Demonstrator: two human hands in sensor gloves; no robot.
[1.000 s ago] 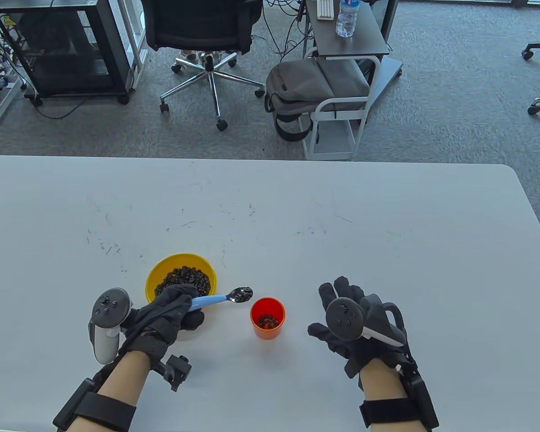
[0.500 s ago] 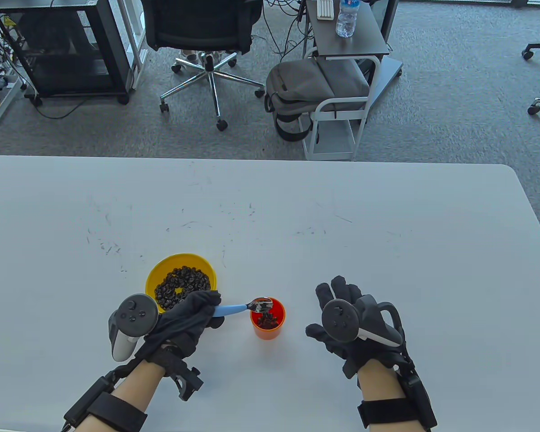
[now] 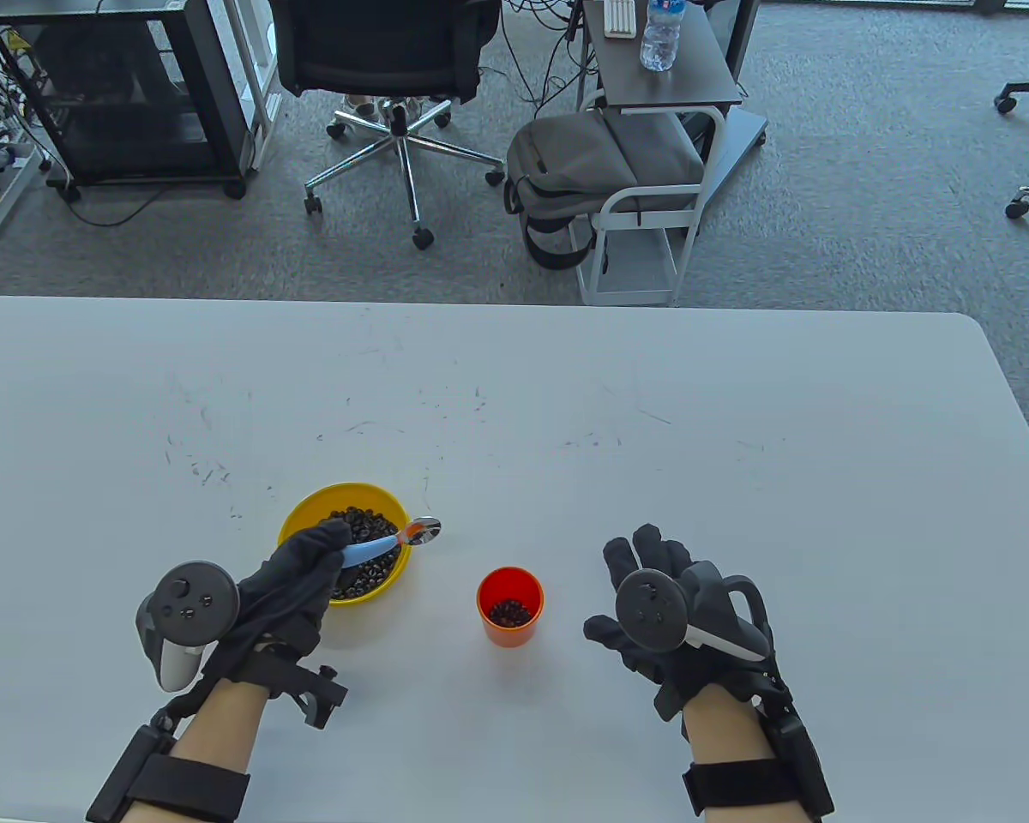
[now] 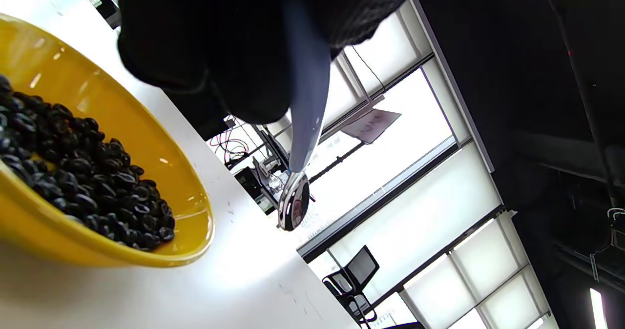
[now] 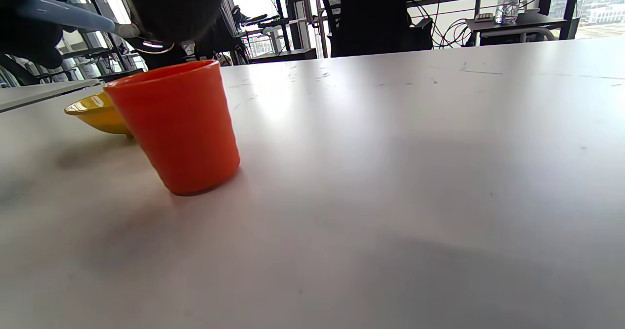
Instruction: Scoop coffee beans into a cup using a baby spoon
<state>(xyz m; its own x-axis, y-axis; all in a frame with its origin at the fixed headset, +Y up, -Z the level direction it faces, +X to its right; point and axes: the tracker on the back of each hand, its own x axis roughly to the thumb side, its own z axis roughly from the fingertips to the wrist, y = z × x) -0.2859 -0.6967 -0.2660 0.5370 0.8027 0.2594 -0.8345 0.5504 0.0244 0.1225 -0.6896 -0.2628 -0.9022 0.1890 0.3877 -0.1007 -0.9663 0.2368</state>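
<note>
A: Left hand (image 3: pixel 296 583), black sensor glove: fingers wrapped round the light-blue plastic handle of the baby spoon (image 3: pixel 386 543); grip is closed on it; grey tracker sits on the back of the hand. Right hand (image 3: pixel 664 613), same black glove: rests on the table with fingers loosely spread, gripping nothing; it lies to the right of the cup and apart from it.

B: Surface?

A: Large white rectangular table (image 3: pixel 737 411), scuffed with fine dark marks toward the middle; both forearms enter from the near edge.

B: Containers, larger first.

A: Round yellow plastic bowl (image 3: pixel 296 523), left of centre near the front; it holds a heap of dark roasted coffee beans (image 3: pixel 362 519); the left hand covers its near-left part in the table view. Small orange plastic cup (image 3: pixel 510 630) stands upright to the right of the bowl, clear of it; a shallow layer of beans shows at its bottom.

B: Spoon position?

A: Handle crosses above the bowl's right side; the shiny metal spoon head (image 3: pixel 423 531) pokes out just past the bowl's right rim, raised off the table; left wrist view shows the head (image 4: pixel 293 207) edge-on; no beans visible on it there; whether any sit in it, cannot tell for certain. Spoon is well apart from the cup.
</note>
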